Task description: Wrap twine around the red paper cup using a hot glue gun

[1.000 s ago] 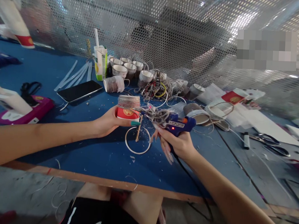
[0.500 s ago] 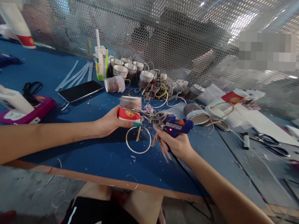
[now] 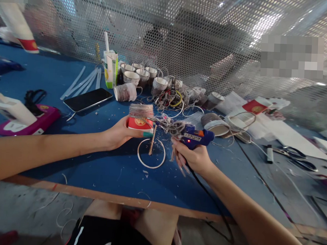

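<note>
My left hand [image 3: 118, 133] holds a small paper cup [image 3: 140, 118] above the blue table [image 3: 102, 163]; the cup's upper half is wrapped in brown cord and its lower band is red. My right hand [image 3: 193, 156] grips a blue glue gun [image 3: 197, 135] with a red light lit, its nozzle pointing left at the cup's side. A tangle of cord [image 3: 171, 125] hangs between nozzle and cup. Below them a white ring [image 3: 151, 153] lies on the table with a thin wooden stick [image 3: 152, 143] across it.
Several wrapped cups [image 3: 139, 78] and loose rings stand behind, near a drink carton [image 3: 110, 67]. A black phone [image 3: 87, 99] and white strips [image 3: 82, 82] lie at the left, a magenta box [image 3: 30, 122] further left. Scissors [image 3: 299, 157] and paper scraps lie right. Perforated metal mesh [image 3: 183, 40] backs the table.
The glue gun and my right hand have shifted slightly left and closer to the cup. My left hand has kept the cup almost still.
</note>
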`<state>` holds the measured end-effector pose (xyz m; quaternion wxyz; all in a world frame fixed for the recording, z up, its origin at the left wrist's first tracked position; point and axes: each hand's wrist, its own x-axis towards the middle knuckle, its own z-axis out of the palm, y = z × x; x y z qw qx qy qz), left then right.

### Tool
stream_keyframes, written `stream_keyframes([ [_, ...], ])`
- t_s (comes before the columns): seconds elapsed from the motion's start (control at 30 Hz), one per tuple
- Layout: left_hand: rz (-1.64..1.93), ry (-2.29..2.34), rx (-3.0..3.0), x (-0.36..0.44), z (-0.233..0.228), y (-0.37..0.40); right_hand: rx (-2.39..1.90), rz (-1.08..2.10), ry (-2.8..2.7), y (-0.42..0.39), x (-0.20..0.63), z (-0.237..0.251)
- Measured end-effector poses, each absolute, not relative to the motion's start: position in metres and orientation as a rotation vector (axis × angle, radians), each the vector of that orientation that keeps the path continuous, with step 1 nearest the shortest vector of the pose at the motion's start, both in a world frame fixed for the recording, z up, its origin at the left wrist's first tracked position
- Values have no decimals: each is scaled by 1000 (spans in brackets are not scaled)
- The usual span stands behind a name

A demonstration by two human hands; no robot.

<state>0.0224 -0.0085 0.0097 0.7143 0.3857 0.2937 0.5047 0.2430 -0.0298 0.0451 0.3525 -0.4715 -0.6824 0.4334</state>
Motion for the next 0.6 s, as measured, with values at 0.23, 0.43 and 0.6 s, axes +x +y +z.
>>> stream_keyframes([
  [0.23,1139,690,768,21,8,-8,-1305,1135,-1721,-30,245,48],
  [0.43,1126,695,752,19,10,-10,-1251,1151,-1727,-27,243,50],
  [0.6,1118,673,744,19,10,-12,-1302,1115,-1732,-25,245,48],
])
